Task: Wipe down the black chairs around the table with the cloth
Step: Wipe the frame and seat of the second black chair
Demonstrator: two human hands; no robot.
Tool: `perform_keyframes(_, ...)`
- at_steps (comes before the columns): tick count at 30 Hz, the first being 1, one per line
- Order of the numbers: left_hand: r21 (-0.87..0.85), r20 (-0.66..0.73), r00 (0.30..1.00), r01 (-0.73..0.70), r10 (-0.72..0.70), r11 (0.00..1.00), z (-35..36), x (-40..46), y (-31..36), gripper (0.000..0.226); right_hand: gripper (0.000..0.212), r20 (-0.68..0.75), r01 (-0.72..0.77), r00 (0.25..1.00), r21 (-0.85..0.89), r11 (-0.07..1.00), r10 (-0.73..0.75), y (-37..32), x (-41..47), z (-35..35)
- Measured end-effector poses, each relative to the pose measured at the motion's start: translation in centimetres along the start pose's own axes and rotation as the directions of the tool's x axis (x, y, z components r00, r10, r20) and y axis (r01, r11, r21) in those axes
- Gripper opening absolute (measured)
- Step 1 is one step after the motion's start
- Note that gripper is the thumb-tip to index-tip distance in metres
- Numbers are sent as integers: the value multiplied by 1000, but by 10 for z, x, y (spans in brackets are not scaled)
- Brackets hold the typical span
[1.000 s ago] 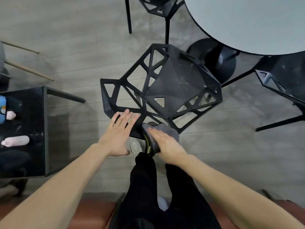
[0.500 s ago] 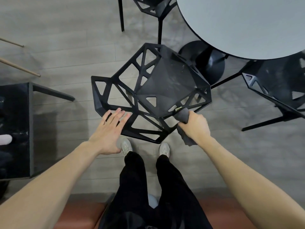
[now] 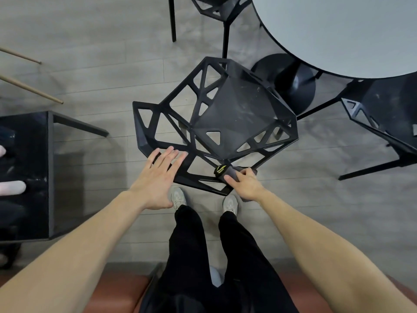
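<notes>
Your black geometric chair (image 3: 225, 123) stands on the grey wood floor (image 3: 90, 30), pulled out from the round table (image 3: 338, 30), its backrest frame nearest you. Grey cloth (image 3: 232, 172) with a yellow-marked tag sits on the near right corner of that frame; your right hand (image 3: 246, 185) grips it there, fingers curled round the cloth. Your left hand (image 3: 158, 179) lies flat on the near left part of the frame, fingers straight and spread. Your pale shoes (image 3: 179, 197) are just below the chair's edge. Second black chair (image 3: 388, 123) at the right, tucked beside the table; a third (image 3: 214, 7) at the top. Black side table (image 3: 27, 177) at the left edge, holding pale objects too cropped to identify.
</notes>
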State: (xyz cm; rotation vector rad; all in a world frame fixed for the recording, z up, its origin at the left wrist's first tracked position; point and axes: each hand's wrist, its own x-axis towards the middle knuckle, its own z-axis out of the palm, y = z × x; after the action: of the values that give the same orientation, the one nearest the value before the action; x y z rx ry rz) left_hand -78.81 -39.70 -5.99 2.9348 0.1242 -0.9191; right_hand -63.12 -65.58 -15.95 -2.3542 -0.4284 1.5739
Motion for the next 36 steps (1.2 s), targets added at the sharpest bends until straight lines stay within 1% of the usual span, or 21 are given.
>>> perform_keyframes(3,-2,-19,1000,-1,1,1000,3,-1,-2,152,67,-22,110,994,-36,993,-110,-35,-6,17)
perform_keyframes(6,-5,-21,1000,-4,4,1000,4,-1,-3,154,59,-39,194,980,-31,981,-195,-34,-18,18)
perform_keyframes(8,2,-21,1000,3,-3,1000,4,0,-2,153,50,-25,183,983,9,983,-183,-14,-18,11)
perform_keyframes(11,-4,-8,1000,5,-5,1000,3,1,0,150,41,-36,120,992,-37,992,-121,9,-8,-10)
perform_keyframes(13,-6,-10,1000,7,-7,1000,3,1,-1,149,34,-97,93,990,-102,990,-103,10,3,-29)
perform_keyframes(14,-6,-16,1000,3,-3,1000,4,1,-2,150,33,-157,91,982,-120,989,-109,4,5,-39)
perform_keyframes(17,-12,-32,999,-5,4,1000,6,1,-4,152,46,-378,126,908,-162,979,-180,-21,1,-50)
perform_keyframes(18,-12,-29,1000,-3,3,1000,7,0,-4,152,54,-373,155,901,-200,968,-221,-29,0,-43)
perform_keyframes(19,-12,-25,1000,-3,3,1000,7,0,-4,152,60,-297,187,922,-224,956,-250,-35,-1,-31)
perform_keyframes(20,-10,-20,1000,-4,4,1000,7,0,-4,152,62,-180,209,951,-217,953,-250,-38,-1,-19)
perform_keyframes(21,-10,-17,1000,-5,4,1000,6,0,-4,152,59,-81,209,971,-172,963,-225,-38,-2,-10)
perform_keyframes(22,-12,-11,1000,-4,4,1000,6,0,-4,151,50,-29,187,981,-106,977,-191,-34,0,-6)
perform_keyframes(23,-14,-9,1000,-1,1,1000,6,0,-4,149,44,-21,163,986,-31,986,-164,-29,1,-8)
perform_keyframes(24,-11,-13,1000,1,-1,1000,6,0,-3,148,48,-44,146,988,21,989,-145,-23,3,-14)
perform_keyframes(26,-2,-12,1000,3,-3,1000,5,1,-3,147,68,-71,110,992,32,993,-107,-12,10,-20)
perform_keyframes(28,-4,-13,1000,0,0,1000,5,1,-3,146,75,-28,70,997,-2,998,-70,-4,14,-13)
perform_keyframes(30,-7,-18,1000,2,-2,1000,5,0,-3,145,72,29,45,998,70,997,-47,-6,10,2)
perform_keyframes(32,-7,-29,1000,1,-2,1000,7,0,-3,146,67,8,108,994,79,991,-109,-13,4,10)
perform_keyframes(33,-8,-36,999,1,-2,1000,7,0,-3,146,64,-16,156,988,36,987,-155,-21,1,12)
perform_keyframes(35,-13,-37,999,-3,3,1000,7,0,-3,147,55,-108,307,943,-73,949,-314,-39,-6,14)
perform_keyframes(36,-15,-39,999,-4,4,1000,7,0,-3,147,52,-146,381,909,-81,921,-389,-47,-9,16)
